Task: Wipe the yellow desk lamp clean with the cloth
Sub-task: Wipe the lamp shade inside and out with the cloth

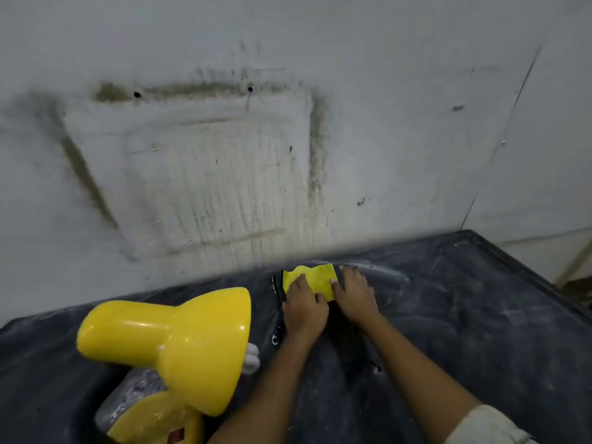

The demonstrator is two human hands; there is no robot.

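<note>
A yellow desk lamp [179, 347] stands at the lower left of the dark table, its glossy shade tipped toward me, its yellow base with a red switch below it. A small yellow cloth [315, 277] lies flat on the table near the wall. My left hand [304, 307] rests on the cloth's left part with fingers laid over it. My right hand [355, 293] presses the cloth's right edge, fingers straight. Part of the cloth is hidden under both hands.
The dark table [464, 315] is dusty with white smears and runs to an edge at the right. A stained white wall [224, 155] rises right behind it. A black cable [276, 285] lies left of the cloth. A white bulb tip [251, 358] shows beside the shade.
</note>
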